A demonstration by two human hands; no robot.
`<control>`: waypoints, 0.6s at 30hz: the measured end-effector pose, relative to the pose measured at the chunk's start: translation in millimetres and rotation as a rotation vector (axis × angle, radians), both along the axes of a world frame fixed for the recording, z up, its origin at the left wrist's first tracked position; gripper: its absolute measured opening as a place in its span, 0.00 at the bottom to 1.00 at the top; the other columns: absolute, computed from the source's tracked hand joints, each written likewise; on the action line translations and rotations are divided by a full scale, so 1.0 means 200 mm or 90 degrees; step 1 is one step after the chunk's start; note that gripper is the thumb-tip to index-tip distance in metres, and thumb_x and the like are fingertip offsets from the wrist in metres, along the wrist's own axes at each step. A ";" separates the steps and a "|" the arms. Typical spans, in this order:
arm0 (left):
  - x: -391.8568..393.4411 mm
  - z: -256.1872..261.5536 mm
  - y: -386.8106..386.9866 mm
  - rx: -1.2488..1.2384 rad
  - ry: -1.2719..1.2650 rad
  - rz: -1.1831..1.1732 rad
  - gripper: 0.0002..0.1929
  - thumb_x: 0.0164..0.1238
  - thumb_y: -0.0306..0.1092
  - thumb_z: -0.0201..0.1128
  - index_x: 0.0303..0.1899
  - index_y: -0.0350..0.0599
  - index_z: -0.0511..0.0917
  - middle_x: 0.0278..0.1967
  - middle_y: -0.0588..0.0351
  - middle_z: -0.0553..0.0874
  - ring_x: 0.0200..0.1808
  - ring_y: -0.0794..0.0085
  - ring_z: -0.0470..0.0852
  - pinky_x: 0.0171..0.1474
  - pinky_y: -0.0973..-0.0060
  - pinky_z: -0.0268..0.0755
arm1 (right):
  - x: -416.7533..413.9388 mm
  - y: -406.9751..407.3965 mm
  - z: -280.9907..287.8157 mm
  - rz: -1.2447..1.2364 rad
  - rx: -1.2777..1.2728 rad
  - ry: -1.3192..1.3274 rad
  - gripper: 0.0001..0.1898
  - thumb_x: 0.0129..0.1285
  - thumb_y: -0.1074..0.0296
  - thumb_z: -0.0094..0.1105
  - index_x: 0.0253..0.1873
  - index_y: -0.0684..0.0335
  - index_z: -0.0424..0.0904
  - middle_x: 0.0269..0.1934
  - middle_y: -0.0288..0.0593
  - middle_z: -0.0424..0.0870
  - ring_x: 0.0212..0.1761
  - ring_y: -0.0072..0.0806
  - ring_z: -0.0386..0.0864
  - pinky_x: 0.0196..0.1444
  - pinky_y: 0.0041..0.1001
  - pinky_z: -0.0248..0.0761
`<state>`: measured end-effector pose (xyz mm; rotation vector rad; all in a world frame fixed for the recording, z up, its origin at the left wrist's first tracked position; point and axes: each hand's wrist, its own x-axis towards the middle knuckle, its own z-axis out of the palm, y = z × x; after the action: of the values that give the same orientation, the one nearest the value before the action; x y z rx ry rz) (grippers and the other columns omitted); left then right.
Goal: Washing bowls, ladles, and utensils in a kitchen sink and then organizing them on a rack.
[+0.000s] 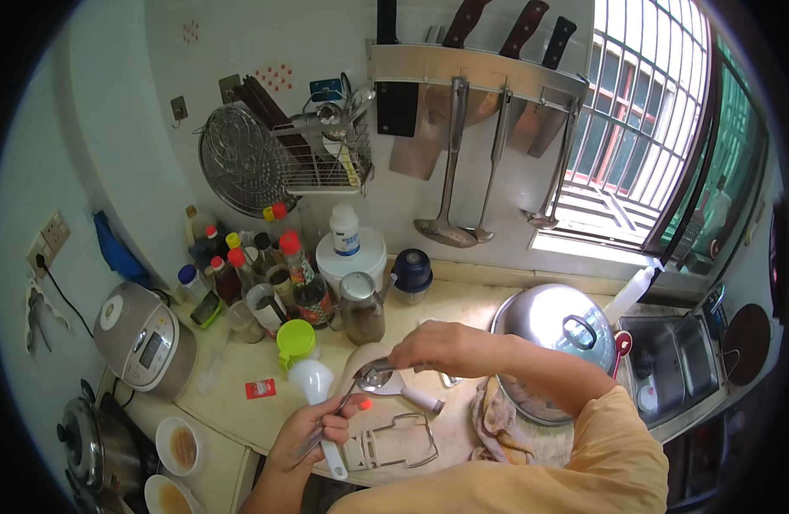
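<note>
My left hand [314, 427] grips the handle of a white ladle [313, 380] and a thin metal handle [311, 446], both slanting upward. My right hand [436, 350] reaches in from the right and pinches a metal utensil [383, 365], possibly a spoon. The metal pieces meet between my hands, and their exact join is hard to make out. A pale curved utensil [357, 360] shows behind them. Below my right hand lies a tool with a pale handle [423, 399]. A white slicer with a wire handle [391, 446] rests near the counter's front edge.
Bottles [307, 289] and jars crowd the back left. A rice cooker [144, 340] and two white bowls [179, 446] stand left. A lidded wok [542, 321], a cloth [497, 417] and the sink [670, 360] are right. Knives and ladles [455, 160] hang above.
</note>
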<state>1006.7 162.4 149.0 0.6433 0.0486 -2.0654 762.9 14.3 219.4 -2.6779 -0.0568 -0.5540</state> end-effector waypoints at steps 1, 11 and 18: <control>0.01 -0.02 0.02 -0.005 -0.002 -0.002 0.16 0.72 0.34 0.45 0.53 0.32 0.66 0.31 0.60 0.73 0.18 0.90 0.63 0.21 0.90 0.59 | 0.00 -0.02 -0.02 -0.002 -0.005 -0.002 0.14 0.54 0.80 0.53 0.47 0.63 0.70 0.47 0.41 0.76 0.47 0.33 0.75 0.49 0.30 0.70; 0.13 -0.16 0.11 -0.015 0.187 0.061 0.16 0.71 0.33 0.44 0.55 0.32 0.63 0.29 0.59 0.74 0.19 0.85 0.70 0.22 0.85 0.66 | 0.04 -0.38 0.09 -0.291 0.754 -0.703 0.17 0.63 0.74 0.52 0.55 0.67 0.60 0.40 0.43 0.75 0.39 0.30 0.78 0.41 0.27 0.76; 0.19 -0.25 0.16 -0.032 0.055 0.143 0.15 0.72 0.32 0.42 0.54 0.32 0.63 0.29 0.57 0.73 0.20 0.80 0.72 0.21 0.81 0.68 | -0.22 -0.85 0.39 -0.450 0.352 -0.926 0.14 0.61 0.73 0.53 0.49 0.73 0.70 0.27 0.40 0.75 0.23 0.21 0.74 0.24 0.21 0.73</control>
<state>1044.2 194.5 99.4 0.4941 0.1129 -1.8708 719.1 -155.0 297.6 -1.2238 0.5447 -2.1689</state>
